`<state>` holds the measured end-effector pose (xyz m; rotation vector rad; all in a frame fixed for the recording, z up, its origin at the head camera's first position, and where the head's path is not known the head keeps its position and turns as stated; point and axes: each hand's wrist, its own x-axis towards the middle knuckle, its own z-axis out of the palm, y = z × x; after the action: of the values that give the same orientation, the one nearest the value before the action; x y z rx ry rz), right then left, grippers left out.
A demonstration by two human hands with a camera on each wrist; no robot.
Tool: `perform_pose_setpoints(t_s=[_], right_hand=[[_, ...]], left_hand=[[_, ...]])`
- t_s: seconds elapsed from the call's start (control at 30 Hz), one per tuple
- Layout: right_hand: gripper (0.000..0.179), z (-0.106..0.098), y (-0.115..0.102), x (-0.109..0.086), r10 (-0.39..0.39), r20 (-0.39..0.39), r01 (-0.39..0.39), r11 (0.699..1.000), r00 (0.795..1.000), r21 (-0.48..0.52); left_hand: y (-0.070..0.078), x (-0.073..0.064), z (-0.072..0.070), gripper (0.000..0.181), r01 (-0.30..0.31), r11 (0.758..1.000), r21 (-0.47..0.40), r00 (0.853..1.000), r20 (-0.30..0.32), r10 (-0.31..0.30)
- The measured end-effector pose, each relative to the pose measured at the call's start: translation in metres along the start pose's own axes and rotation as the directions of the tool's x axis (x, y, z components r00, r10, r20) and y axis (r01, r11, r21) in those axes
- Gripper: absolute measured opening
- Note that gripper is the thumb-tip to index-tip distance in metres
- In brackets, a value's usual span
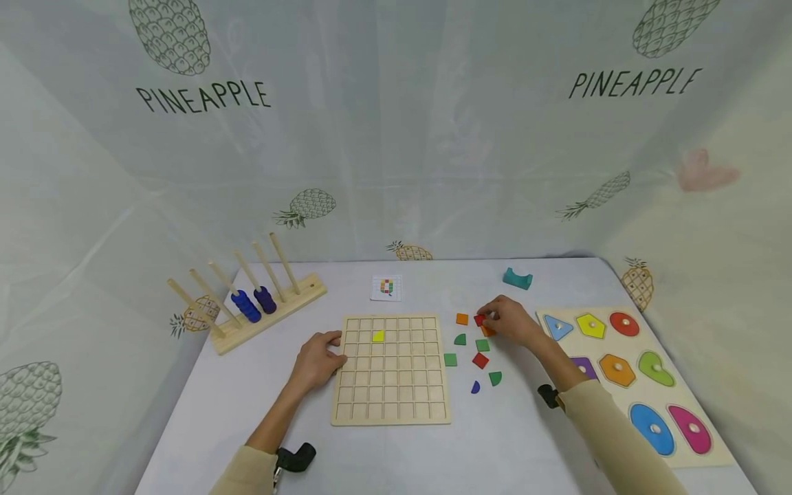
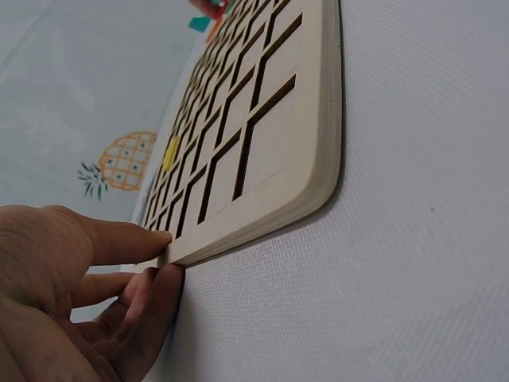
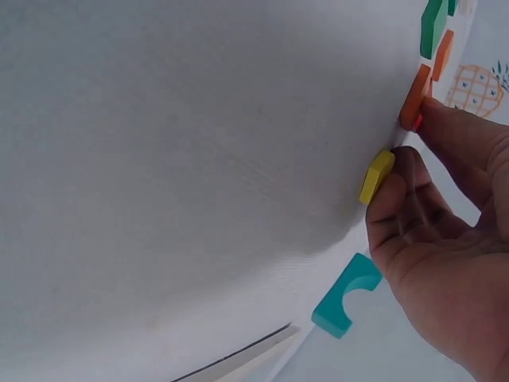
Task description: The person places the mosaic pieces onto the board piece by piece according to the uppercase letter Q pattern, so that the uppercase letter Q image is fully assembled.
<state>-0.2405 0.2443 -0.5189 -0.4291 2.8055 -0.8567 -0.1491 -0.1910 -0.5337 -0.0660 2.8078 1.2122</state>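
A square wooden grid board [image 1: 391,418] lies mid-table, with a yellow tile [image 1: 378,336] in one upper-left cell. My left hand [image 1: 317,361] pinches its left edge between thumb and finger, as the left wrist view shows closely. Right of the board, my right hand [image 1: 511,320] has its fingertips at a small red square tile [image 1: 479,320], which it appears to pinch. An orange tile [image 3: 415,97] sits right by the thumb. Another yellow tile [image 3: 377,177] is beside the curled fingers in the right wrist view; the hand hides it from the head view.
Several loose tiles, including a green square [image 1: 450,359] and a blue half-circle [image 1: 475,387], lie between board and right arm. A pattern card [image 1: 386,298] lies behind the board. Around are a wooden peg stand [image 1: 278,317] with rings, a teal arch block [image 1: 517,278] and a shape puzzle [image 1: 609,412].
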Motion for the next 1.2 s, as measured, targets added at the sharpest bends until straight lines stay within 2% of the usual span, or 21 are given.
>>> perform_pose_setpoints(t_s=[0.57, 0.9, 1.2], right_hand=[[0.017, 0.002, -0.003, -0.004, 0.039, -0.032, -0.039, 0.999, 0.999, 0.001], [0.011, 0.003, -0.004, -0.003, 0.062, -0.008, -0.061, 0.996, 0.998, 0.065], [0.012, 0.010, -0.014, -0.001, 0.005, 0.019, -0.009, 0.978, 1.000, 0.211]], left_hand=[[0.001, 0.000, 0.001, 0.059, 0.004, 1.000, 0.005, 1.000, -0.006, -0.004], [0.002, 0.000, -0.001, 0.058, -0.005, 1.000, 0.008, 1.000, -0.007, 0.005], [0.000, 0.000, 0.001, 0.059, -0.005, 1.000, -0.005, 1.000, 0.001, 0.005]])
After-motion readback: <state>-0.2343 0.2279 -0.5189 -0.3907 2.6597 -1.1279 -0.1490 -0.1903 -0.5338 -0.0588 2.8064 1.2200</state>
